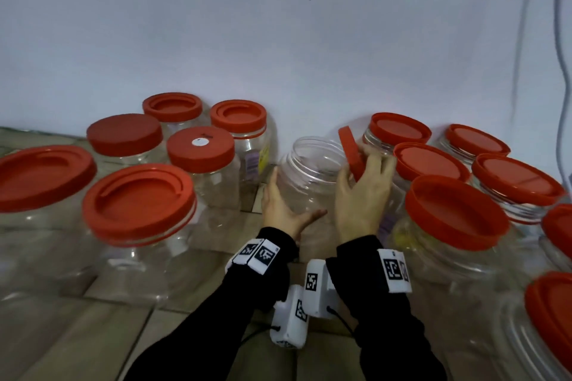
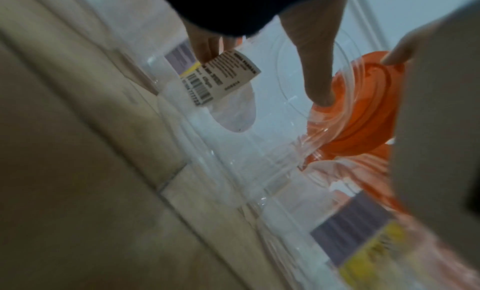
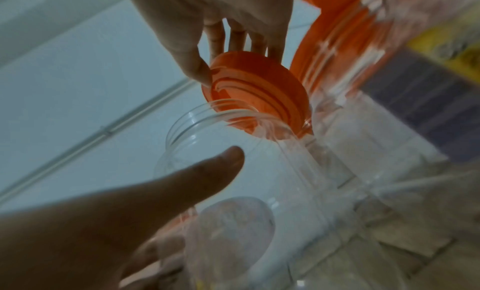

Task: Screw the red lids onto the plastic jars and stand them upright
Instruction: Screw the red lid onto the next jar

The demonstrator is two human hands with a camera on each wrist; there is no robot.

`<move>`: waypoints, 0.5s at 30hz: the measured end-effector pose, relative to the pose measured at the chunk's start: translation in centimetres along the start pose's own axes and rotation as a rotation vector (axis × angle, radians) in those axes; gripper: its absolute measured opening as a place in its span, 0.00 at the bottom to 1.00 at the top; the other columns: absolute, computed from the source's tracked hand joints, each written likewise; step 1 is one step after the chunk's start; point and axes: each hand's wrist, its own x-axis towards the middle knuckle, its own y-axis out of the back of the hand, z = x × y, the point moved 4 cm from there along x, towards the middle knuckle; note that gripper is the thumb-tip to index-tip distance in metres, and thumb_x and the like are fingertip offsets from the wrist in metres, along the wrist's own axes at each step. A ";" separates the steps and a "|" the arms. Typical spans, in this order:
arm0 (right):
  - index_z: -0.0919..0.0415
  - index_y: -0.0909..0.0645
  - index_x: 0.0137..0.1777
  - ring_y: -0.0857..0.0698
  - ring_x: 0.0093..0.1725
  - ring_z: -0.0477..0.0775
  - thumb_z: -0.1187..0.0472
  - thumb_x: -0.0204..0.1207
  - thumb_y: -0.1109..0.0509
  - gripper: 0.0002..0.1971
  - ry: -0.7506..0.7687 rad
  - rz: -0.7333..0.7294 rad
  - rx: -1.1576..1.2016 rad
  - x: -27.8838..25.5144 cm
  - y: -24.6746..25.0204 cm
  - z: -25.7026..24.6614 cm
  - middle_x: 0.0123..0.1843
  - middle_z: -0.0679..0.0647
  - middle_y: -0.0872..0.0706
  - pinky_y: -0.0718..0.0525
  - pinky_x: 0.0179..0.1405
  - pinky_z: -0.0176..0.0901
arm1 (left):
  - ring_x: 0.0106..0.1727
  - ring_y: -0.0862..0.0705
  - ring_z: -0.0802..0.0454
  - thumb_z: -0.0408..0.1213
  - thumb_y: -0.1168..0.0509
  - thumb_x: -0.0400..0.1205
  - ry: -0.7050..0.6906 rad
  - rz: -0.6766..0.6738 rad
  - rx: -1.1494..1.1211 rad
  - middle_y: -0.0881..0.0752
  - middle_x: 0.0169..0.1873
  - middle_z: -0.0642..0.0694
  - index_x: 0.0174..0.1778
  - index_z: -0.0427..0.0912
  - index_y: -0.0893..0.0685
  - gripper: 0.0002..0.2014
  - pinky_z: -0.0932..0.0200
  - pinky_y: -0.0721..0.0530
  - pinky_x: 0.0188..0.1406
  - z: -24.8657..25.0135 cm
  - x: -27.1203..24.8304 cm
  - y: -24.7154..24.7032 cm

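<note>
The open jar [image 1: 309, 176] sits at centre, mouth tilted toward 12 o'clock, the left hand [image 1: 286, 206] cupping its side at 9. The right hand [image 1: 362, 195] pinches the lid [image 1: 351, 155] edge-on at the rim's 3 o'clock, not yet seated. Capped jars [image 1: 139, 226] stand on both sides, so this looks like the last. The right wrist view alone shows the lid's inner threads [image 3: 249, 93] against the rim.

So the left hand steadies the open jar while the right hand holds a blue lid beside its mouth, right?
Not quite: the lid is red, not blue, as the head view shows. The rest holds: the left hand steadies the open jar and the right hand holds the lid beside its mouth.
</note>
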 end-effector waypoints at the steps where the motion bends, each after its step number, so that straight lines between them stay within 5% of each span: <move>1: 0.66 0.21 0.59 0.20 0.57 0.65 0.69 0.71 0.32 0.15 0.036 0.023 0.018 -0.4 0.8 -0.9 0.57 0.65 0.23 0.18 0.58 0.56 | 0.77 0.41 0.50 0.39 0.18 0.57 -0.003 -0.002 0.003 0.39 0.76 0.44 0.77 0.45 0.46 0.57 0.63 0.42 0.71 0.3 -1.1 0.7; 4: 0.65 0.21 0.60 0.22 0.56 0.55 0.68 0.74 0.33 0.14 0.090 0.057 0.081 -1.4 3.4 -3.5 0.58 0.62 0.23 0.26 0.59 0.38 | 0.77 0.41 0.52 0.40 0.17 0.56 -0.011 -0.016 0.036 0.40 0.77 0.46 0.78 0.47 0.46 0.58 0.63 0.42 0.73 1.2 -4.1 2.9; 7: 0.58 0.23 0.62 0.25 0.55 0.40 0.67 0.75 0.34 0.15 0.059 0.035 0.229 -2.2 6.8 -4.6 0.57 0.48 0.24 0.28 0.59 0.28 | 0.76 0.39 0.52 0.40 0.17 0.55 -0.039 -0.057 0.064 0.39 0.76 0.47 0.77 0.50 0.45 0.57 0.55 0.39 0.75 2.0 -7.3 5.3; 10: 0.49 0.25 0.57 0.20 0.51 0.32 0.66 0.78 0.35 0.13 -0.057 0.010 0.503 -2.7 10.2 -4.2 0.53 0.42 0.20 0.25 0.52 0.25 | 0.76 0.39 0.55 0.42 0.17 0.54 -0.089 -0.118 0.101 0.37 0.75 0.49 0.77 0.53 0.45 0.58 0.57 0.39 0.75 2.5 -10.0 7.8; 15: 0.49 0.22 0.51 0.18 0.48 0.29 0.67 0.80 0.37 0.11 -0.154 -0.172 0.583 -4.7 11.5 -4.6 0.50 0.41 0.17 0.24 0.49 0.24 | 0.76 0.39 0.57 0.46 0.17 0.53 -0.122 -0.206 0.178 0.37 0.76 0.51 0.77 0.56 0.47 0.59 0.59 0.40 0.73 3.2 -13.1 11.8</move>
